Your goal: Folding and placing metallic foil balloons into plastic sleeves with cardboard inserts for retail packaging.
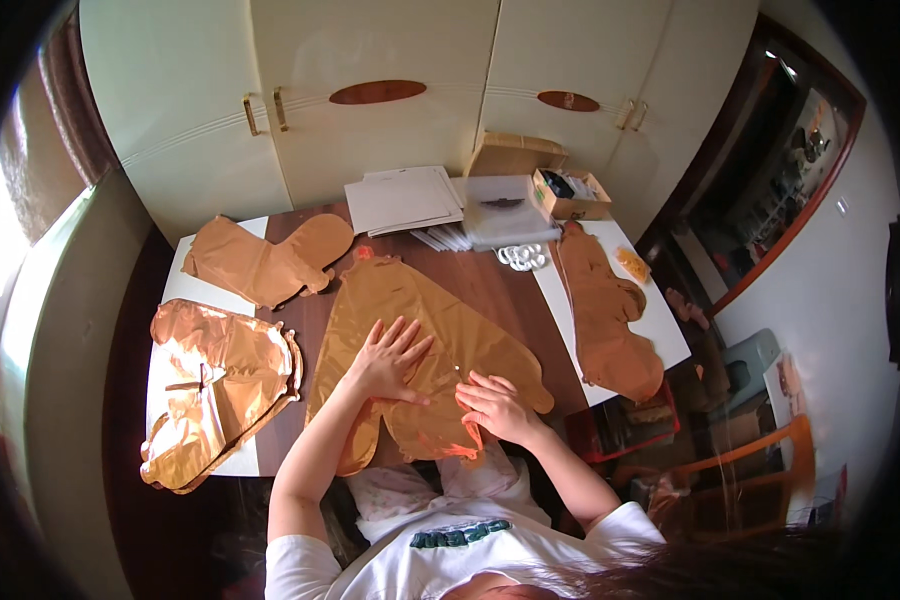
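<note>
A large flat brown-gold foil balloon [435, 310], uninflated, lies across the middle of the table in front of me. It has rounded lobes and orange-red parts at its far tip and near edge. My left hand [390, 362] rests palm down on its middle, fingers spread. Close to the near right side, my right hand [495, 405] lies on the foil with its fingers stretched toward the left. An orange-red fold [472, 432] of the balloon rises beside that hand's fingers; the thumb is mostly hidden.
More flat foil balloons lie at the far left [260, 258], near left [220, 375] and right [610, 315]. At the back are white sheets [400, 200], a clear plastic stack [510, 212], white rings [522, 258] and a small box [572, 195]. A yellow-orange bundle [632, 264] lies right.
</note>
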A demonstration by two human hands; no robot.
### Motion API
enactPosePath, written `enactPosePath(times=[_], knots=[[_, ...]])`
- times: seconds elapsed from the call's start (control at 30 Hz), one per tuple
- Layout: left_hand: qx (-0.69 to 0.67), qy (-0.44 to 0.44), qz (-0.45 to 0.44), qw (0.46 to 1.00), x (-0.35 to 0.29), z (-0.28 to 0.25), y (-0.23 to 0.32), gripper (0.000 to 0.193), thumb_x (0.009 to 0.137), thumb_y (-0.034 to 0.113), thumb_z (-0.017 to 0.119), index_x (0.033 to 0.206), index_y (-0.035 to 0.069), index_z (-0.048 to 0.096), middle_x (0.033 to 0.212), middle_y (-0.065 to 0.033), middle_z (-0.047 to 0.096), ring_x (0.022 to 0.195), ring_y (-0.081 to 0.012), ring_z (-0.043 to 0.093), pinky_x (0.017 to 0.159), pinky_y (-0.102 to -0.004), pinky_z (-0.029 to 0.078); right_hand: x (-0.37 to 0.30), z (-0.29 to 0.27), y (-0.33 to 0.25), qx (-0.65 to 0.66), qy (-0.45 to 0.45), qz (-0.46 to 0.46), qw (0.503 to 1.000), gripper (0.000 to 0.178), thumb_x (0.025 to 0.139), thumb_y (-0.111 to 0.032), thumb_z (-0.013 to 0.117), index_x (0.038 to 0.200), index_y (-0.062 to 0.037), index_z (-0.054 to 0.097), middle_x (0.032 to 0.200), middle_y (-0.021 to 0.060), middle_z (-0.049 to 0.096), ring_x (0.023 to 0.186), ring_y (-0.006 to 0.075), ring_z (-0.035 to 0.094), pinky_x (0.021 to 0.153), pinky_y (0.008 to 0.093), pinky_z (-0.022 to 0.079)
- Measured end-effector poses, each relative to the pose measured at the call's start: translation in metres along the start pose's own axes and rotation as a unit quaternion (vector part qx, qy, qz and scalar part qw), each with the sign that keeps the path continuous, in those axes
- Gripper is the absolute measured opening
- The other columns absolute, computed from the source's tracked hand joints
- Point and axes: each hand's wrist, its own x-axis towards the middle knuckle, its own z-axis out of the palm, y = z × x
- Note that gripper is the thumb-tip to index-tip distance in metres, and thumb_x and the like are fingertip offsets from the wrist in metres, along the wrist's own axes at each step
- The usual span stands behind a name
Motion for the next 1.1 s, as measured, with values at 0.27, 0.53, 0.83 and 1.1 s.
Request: enactPosePath(times=[0.27, 0.53, 0.83, 1.1], knots=[[-0.007, 0.006, 0.003, 1.0, -0.002, 0.001, -0.002, 0.113, 0.054, 0.08, 0.058, 0.144, 0.02, 0.024, 0.147, -0.0143, 0.026, 0.137, -0.0354, 0.019, 0.109, -0.0549, 0.014, 0.014, -0.009, 0.013, -0.019, -0.126, -0.003, 0.992, 0.08, 0.067, -0.063, 0.061, 0.13, -0.0156, 0.048, 0.138, 0.0008, 0.043, 0.133, 0.0304, 0.03, 0.106, 0.0481, 0.024], [-0.013, 0.007, 0.006, 1.0, -0.001, 0.002, -0.002, 0.114, 0.054, 0.08, 0.058, 0.144, 0.019, 0.024, 0.147, -0.0146, 0.026, 0.137, -0.0355, 0.018, 0.109, -0.0553, 0.013, 0.026, -0.019, 0.008, -0.106, -0.256, 0.021, 0.961, 0.138, 0.04, -0.084, 0.059, 0.146, -0.0092, 0.011, 0.152, 0.007, 0.014, 0.139, 0.0356, 0.008, 0.11, 0.055, 0.007], [-0.004, 0.01, 0.008, 1.0, 0.0, 0.003, -0.003, 0.114, 0.054, 0.082, 0.055, 0.144, 0.02, 0.023, 0.147, -0.0148, 0.026, 0.137, -0.036, 0.019, 0.109, -0.0553, 0.013, 0.028, -0.022, 0.004, -0.124, -0.306, 0.021, 0.944, 0.142, 0.04, -0.085, 0.059, 0.146, -0.0081, 0.005, 0.153, 0.0085, 0.005, 0.139, 0.0387, 0.001, 0.107, 0.0615, 0.003], [-0.006, -0.001, 0.003, 1.0, -0.002, 0.001, -0.002, 0.11, 0.057, 0.079, 0.057, 0.144, 0.02, 0.024, 0.147, -0.0147, 0.024, 0.137, -0.0358, 0.017, 0.109, -0.0558, 0.013, 0.029, -0.023, 0.002, -0.129, -0.296, 0.015, 0.946, 0.136, 0.043, -0.087, 0.056, 0.146, -0.0112, 0.009, 0.153, 0.0079, 0.007, 0.138, 0.0393, 0.002, 0.107, 0.0608, 0.007]])
